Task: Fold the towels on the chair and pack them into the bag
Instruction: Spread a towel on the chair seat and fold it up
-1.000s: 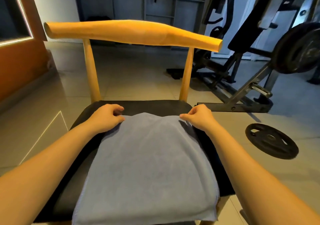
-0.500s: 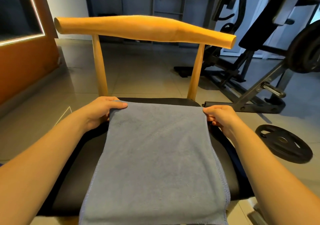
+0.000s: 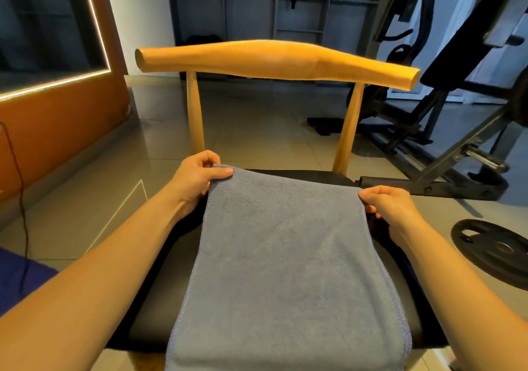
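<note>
**Towel spread flat, first fold pending**

The grey terry towel (image 3: 285,256) lay lengthwise on the chair (image 3: 151,319), over its black padded seat, with the near end spilling past the front edge. At the seat's back edge the left hand (image 3: 197,179) and right hand (image 3: 391,207) each pinched a far corner, thumb on top. This looked like the spreading step. Next, those corners should travel to the near hem, edges matched. No bag showed. Beyond rose the smooth, rounded wooden backrest (image 3: 271,59).

Grey tiled floor (image 3: 257,130), orange wall (image 3: 57,130), grey shelving (image 3: 257,5), weight bench (image 3: 428,189), weight plate (image 3: 480,245)
</note>
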A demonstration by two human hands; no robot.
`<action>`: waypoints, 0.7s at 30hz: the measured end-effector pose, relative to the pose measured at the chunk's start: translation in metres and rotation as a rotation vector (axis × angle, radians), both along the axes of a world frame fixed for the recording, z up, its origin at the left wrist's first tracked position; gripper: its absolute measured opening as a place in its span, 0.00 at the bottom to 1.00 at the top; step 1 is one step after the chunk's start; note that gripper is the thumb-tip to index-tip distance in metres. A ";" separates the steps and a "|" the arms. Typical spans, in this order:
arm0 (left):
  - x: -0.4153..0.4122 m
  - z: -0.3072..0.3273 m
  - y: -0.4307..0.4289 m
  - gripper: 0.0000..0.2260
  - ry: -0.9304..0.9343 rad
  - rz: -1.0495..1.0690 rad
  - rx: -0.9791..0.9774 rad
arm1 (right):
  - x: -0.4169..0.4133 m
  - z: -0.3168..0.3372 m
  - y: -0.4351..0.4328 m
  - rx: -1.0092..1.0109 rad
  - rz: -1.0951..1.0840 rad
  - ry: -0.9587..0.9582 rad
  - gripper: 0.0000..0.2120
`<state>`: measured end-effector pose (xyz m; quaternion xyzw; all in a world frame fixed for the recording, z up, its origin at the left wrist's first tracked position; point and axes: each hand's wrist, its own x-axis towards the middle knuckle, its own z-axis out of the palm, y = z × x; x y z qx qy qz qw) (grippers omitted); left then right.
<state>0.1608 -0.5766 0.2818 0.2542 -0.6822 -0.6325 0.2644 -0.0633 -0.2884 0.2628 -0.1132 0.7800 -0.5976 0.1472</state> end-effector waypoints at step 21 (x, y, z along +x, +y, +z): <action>-0.008 0.003 -0.016 0.10 -0.692 -0.231 -0.315 | 0.003 0.006 -0.018 0.319 0.133 0.043 0.10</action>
